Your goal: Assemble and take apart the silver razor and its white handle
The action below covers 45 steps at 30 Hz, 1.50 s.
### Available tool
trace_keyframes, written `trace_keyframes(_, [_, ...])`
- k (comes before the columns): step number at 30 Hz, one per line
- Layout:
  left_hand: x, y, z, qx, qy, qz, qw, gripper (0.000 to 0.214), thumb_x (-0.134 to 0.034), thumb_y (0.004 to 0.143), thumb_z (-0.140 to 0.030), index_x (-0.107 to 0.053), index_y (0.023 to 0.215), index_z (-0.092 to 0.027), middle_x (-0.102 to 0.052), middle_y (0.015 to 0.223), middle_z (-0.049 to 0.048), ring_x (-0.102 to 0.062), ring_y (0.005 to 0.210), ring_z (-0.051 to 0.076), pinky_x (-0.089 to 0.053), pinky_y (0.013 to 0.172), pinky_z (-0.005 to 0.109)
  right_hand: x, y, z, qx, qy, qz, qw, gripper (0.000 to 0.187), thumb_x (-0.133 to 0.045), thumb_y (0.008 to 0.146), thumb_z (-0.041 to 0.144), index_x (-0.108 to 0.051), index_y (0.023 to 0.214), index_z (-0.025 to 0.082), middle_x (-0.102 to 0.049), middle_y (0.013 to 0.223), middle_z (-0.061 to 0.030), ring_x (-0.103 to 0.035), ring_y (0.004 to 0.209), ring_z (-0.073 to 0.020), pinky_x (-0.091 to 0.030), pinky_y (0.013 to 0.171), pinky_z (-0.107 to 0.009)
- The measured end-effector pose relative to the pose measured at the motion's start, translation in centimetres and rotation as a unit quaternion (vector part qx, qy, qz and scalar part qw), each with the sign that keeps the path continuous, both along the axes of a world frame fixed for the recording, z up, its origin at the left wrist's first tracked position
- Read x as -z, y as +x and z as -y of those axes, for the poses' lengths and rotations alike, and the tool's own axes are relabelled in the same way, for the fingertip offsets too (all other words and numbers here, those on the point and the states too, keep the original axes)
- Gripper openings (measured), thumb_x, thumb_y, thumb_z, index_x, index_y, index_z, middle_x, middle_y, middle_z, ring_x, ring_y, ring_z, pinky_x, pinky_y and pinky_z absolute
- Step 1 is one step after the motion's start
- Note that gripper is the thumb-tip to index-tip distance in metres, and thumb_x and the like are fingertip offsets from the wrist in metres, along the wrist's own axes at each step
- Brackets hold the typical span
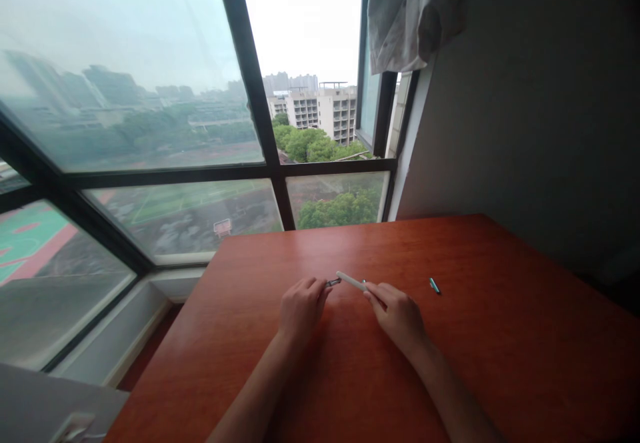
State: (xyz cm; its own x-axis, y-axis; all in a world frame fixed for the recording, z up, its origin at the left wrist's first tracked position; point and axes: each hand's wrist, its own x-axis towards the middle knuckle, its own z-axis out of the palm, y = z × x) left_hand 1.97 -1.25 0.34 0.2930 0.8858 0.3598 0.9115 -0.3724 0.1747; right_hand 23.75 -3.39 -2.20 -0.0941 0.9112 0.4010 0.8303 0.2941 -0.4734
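Observation:
My left hand [303, 308] is closed on a small, slim metallic piece [333, 283] that pokes out past the fingertips to the right; its kind is too small to tell. In my right hand [397, 313] a pale, flat stick [351, 280] is pinched, slanting up to the left. The stick's far end lies beside the tip of the metallic piece; whether they touch I cannot tell. Both hands are over the middle of the table. To the right of my right hand lies a small teal piece with a clip-like strip, resembling a pen cap [435, 286].
The reddish-brown wooden table [500, 350] reaches back to a dark-framed window [277, 170], one pane of which stands open. A pale garment [413, 16] hangs at upper right before a grey wall [510, 110]. A white ledge [135, 316] runs along the left.

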Motion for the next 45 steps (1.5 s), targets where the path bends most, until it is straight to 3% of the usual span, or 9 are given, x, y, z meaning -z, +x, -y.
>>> trace_keyframes(6, [-0.1,0.1,0.1,0.009,-0.012,-0.001,1.0,0.021,-0.048,0.095,-0.035,-0.066,0.095,-0.024,-0.068,0.086,0.0024,-0.06,0.079,0.018,-0.036,0.064,0.025,-0.2,0.0,0.0,0.029,-0.002,0.001,1.0,0.028,-0.046,0.095,0.032,-0.068,0.109,0.026,-0.071,0.086,-0.0037,-0.066,0.078,-0.0169,-0.039,0.063,-0.022])
trace_keyframes(17, [-0.2,-0.2,0.0,-0.005,-0.008,-0.005,1.0,0.02,-0.05,0.094,-0.034,-0.067,0.096,-0.024,-0.067,0.085,0.003,-0.06,0.078,0.019,-0.035,0.063,0.025,-0.3,0.3,-0.1,-0.025,-0.007,0.013,1.0,0.028,-0.045,0.094,0.031,-0.07,0.106,0.027,-0.071,0.086,-0.004,-0.065,0.076,-0.0166,-0.041,0.064,-0.022])
trace_keyframes(22, [-0.2,-0.2,0.1,0.008,-0.003,-0.004,1.0,0.02,-0.05,0.094,-0.033,-0.067,0.097,-0.024,-0.067,0.084,0.0034,-0.059,0.077,0.019,-0.035,0.063,0.025,-0.5,0.3,0.1,0.011,-0.009,0.024,1.0,0.028,-0.045,0.094,0.032,-0.069,0.108,0.026,-0.071,0.085,-0.004,-0.065,0.077,-0.0174,-0.04,0.063,-0.023])
trace_keyframes(28, [-0.7,-0.2,0.2,0.023,-0.019,0.089,0.996,0.024,-0.049,0.093,-0.034,-0.07,0.095,-0.023,-0.066,0.079,0.0033,-0.058,0.07,0.016,-0.035,0.06,0.024,-0.5,0.2,-0.1,-0.025,-0.01,-0.087,0.996,0.033,-0.042,0.095,0.034,-0.07,0.106,0.021,-0.071,0.086,-0.0076,-0.065,0.078,-0.0197,-0.044,0.068,-0.025])
trace_keyframes(32, [-0.7,-0.2,-0.1,0.051,-0.059,0.246,0.966,0.028,-0.052,0.091,-0.037,-0.072,0.094,-0.018,-0.068,0.079,0.0048,-0.056,0.066,0.015,-0.039,0.061,0.024,-1.0,0.0,-0.2,-0.067,-0.025,-0.2,0.977,0.036,-0.043,0.094,0.038,-0.073,0.1,0.018,-0.071,0.08,-0.0079,-0.064,0.072,-0.0205,-0.046,0.065,-0.027])
trace_keyframes(37, [-0.1,-0.2,-0.8,0.034,-0.136,0.442,0.886,0.037,-0.06,0.082,-0.046,-0.074,0.087,-0.012,-0.063,0.064,0.0029,-0.054,0.061,0.016,-0.038,0.055,0.023,-1.2,-0.5,-0.1,-0.07,-0.058,-0.254,0.963,0.043,-0.044,0.093,0.044,-0.074,0.091,0.015,-0.061,0.061,-0.0032,-0.057,0.06,-0.0176,-0.042,0.057,-0.026])
trace_keyframes(40, [0.0,0.0,-0.7,0.038,-0.169,0.488,0.856,0.04,-0.063,0.079,-0.049,-0.074,0.083,-0.011,-0.058,0.059,0.0009,-0.05,0.058,0.014,-0.037,0.054,0.022,-0.9,-0.7,-0.1,-0.073,-0.089,-0.298,0.947,0.047,-0.044,0.092,0.049,-0.074,0.096,0.013,-0.056,0.058,-0.0012,-0.052,0.055,-0.015,-0.038,0.052,-0.024])
trace_keyframes(45, [-0.1,0.4,-0.4,0.073,-0.203,0.503,0.837,0.038,-0.064,0.079,-0.047,-0.074,0.082,-0.01,-0.055,0.06,0.0006,-0.047,0.058,0.013,-0.035,0.054,0.022,-0.6,-0.8,-0.2,-0.089,-0.15,-0.405,0.898,0.05,-0.049,0.088,0.055,-0.072,0.1,0.013,-0.051,0.056,0.0016,-0.043,0.048,-0.0107,-0.031,0.045,-0.022])
